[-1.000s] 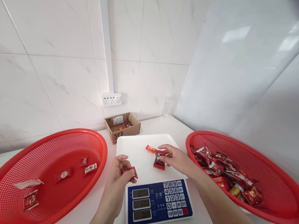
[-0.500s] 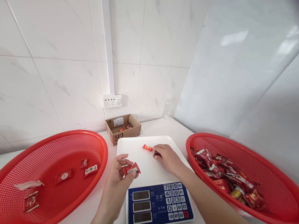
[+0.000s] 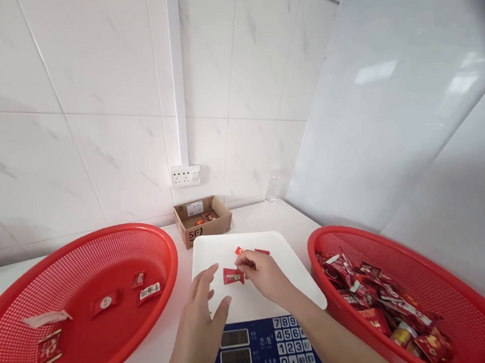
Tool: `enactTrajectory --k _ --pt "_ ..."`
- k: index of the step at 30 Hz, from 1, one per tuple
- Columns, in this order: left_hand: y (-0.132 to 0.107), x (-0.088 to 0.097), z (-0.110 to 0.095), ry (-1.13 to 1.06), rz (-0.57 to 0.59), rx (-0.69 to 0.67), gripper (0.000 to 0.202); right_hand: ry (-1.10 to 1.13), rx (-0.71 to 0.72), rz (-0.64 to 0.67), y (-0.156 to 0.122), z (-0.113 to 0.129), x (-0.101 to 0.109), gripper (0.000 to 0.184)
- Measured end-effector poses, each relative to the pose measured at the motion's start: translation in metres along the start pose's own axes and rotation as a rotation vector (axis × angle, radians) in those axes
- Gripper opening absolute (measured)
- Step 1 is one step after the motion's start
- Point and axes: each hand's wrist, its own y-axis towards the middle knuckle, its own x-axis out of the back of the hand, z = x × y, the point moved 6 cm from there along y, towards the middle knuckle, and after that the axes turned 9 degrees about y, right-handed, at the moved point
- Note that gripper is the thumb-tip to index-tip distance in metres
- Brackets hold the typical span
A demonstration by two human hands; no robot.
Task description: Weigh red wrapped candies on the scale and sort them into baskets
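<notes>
My right hand (image 3: 265, 277) pinches the end of a red-wrapped candy (image 3: 233, 275) above the white tray (image 3: 209, 254) of a blue-faced digital scale (image 3: 264, 352). My left hand (image 3: 201, 324) stands just below that candy, with its fingers spread and nothing in them. Two more red candies lie further back on the tray, one (image 3: 240, 251) near the other (image 3: 262, 251). My hands hide part of the tray, and the bottom of the scale is cut off by the frame.
A red mesh basket (image 3: 144, 238) on the left holds several separate candies. A second red basket (image 3: 330, 238) on the right is heaped with wrapped candies. Behind the tray stand a small cardboard box (image 3: 203, 223) holding candies, a wall socket (image 3: 185, 176) and a clear plastic bottle (image 3: 273, 188).
My left hand has opened and no longer holds the candy. A candy now sits at my right fingertips, and that hand has moved left. The whole scene sits lower in the view.
</notes>
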Motion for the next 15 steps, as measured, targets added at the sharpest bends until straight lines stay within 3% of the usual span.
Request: enactTrajectory --k 3,7,11,15 --pt "0.000 0.012 -0.002 0.038 -0.063 0.025 0.045 -0.083 0.031 -0.065 0.009 -0.004 0.005 0.023" --pt "-0.001 0.016 -0.006 0.046 -0.085 0.026 0.045 -0.183 0.082 -0.099 -0.003 0.003 0.026 0.031" --pt "0.000 0.016 -0.001 0.016 -0.085 0.047 0.045 -0.446 0.006 -0.145 -0.028 -0.002 0.085 0.034" --pt "0.001 0.018 0.005 -0.033 -0.100 0.057 0.045 -0.647 -0.287 -0.100 -0.064 -0.044 0.155 0.030"
